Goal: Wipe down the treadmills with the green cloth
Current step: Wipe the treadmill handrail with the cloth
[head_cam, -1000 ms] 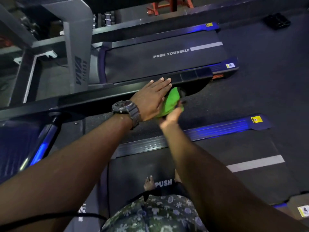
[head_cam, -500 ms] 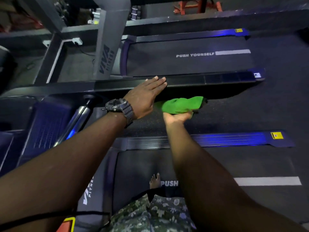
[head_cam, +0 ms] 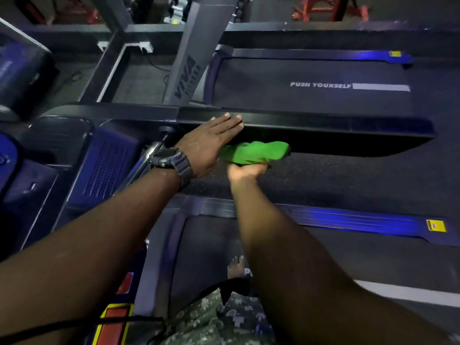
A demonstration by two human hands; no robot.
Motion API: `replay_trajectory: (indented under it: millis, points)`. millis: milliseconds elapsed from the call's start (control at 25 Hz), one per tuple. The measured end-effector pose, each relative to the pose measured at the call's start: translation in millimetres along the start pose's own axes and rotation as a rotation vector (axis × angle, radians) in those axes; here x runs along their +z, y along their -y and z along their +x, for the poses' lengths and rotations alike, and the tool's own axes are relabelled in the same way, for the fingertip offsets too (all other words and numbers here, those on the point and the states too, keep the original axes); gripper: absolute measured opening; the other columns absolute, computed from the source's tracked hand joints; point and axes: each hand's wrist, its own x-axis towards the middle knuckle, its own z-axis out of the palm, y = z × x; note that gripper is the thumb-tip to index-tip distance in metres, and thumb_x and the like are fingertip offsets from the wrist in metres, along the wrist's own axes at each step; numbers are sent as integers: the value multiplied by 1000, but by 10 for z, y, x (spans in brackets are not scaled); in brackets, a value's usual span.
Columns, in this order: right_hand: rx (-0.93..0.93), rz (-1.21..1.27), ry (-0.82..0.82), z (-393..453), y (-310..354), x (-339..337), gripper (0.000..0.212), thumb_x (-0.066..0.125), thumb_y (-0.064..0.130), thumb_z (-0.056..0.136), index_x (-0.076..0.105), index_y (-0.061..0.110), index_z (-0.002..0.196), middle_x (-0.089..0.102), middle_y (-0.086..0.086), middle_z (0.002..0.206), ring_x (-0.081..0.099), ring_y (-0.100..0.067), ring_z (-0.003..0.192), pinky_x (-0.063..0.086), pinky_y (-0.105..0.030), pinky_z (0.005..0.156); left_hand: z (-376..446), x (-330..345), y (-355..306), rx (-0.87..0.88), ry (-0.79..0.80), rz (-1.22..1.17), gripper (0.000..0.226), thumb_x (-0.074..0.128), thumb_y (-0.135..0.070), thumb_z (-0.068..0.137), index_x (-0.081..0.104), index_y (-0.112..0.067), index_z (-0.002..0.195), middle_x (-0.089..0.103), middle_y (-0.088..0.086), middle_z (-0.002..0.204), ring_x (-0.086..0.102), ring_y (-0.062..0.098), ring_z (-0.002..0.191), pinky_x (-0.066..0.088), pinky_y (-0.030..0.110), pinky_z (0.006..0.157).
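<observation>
Black rubber floor [head_cam: 336, 175] fills the gap between two treadmills. The far treadmill [head_cam: 311, 93] has a dark belt with the words "PUSH YOURSELF" and a white stripe, and a grey upright post [head_cam: 189, 61] with dark lettering stands at its front end. The near treadmill [head_cam: 348, 257] is the one the person stands on; a bare foot [head_cam: 236, 266] shows on its belt, and its side rail [head_cam: 348, 219] glows blue with a yellow sticker at the end. A long black handrail [head_cam: 323, 127] runs across the middle of the view, above the floor gap. The left hand [head_cam: 211, 145] lies open and flat with the fingers together, and its fingertips rest on the top of this handrail. A dark wristwatch [head_cam: 171, 160] sits on the left wrist. The right hand [head_cam: 245, 170] is closed around the green cloth [head_cam: 256, 153] from below. The cloth is bunched and is pressed against the lower side of the handrail, just beside the left hand.
</observation>
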Motion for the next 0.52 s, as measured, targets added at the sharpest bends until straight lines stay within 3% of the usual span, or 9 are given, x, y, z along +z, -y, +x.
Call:
replay_trajectory:
  millis: [80, 240, 400, 520]
  points:
    - [70, -172, 26, -55, -254, -1, 57, 22, 55, 97, 63, 17, 88, 69, -9, 81, 58, -28, 84, 45, -41, 91, -93, 12, 117, -39, -1, -17, 83, 50, 5, 71, 28, -11, 150, 22, 7, 158, 18, 27, 147, 17, 42, 120]
    - [119, -90, 116, 212, -147, -109, 48, 35, 57, 90, 64, 19, 95, 64, -8, 107, 59, -29, 98, 36, -46, 106, -260, 16, 278, -129, -38, -27, 81, 51, 9, 72, 30, -8, 149, 23, 12, 157, 20, 33, 146, 19, 45, 119]
    - [52, -67, 70, 42, -692, -7, 53, 25, 55, 96, 64, 18, 96, 65, -12, 110, 59, -27, 89, 41, -45, 103, -330, 5, 310, -178, -68, -85, 80, 51, 9, 73, 31, -8, 148, 24, 13, 157, 19, 34, 146, 16, 42, 120]
    - [80, -115, 127, 106, -518, -46, 48, 33, 55, 91, 64, 18, 89, 67, -10, 93, 60, -27, 84, 44, -48, 102, -293, 20, 242, -173, -88, -108, 80, 50, 12, 71, 33, -6, 147, 26, 14, 156, 19, 35, 146, 12, 34, 120]
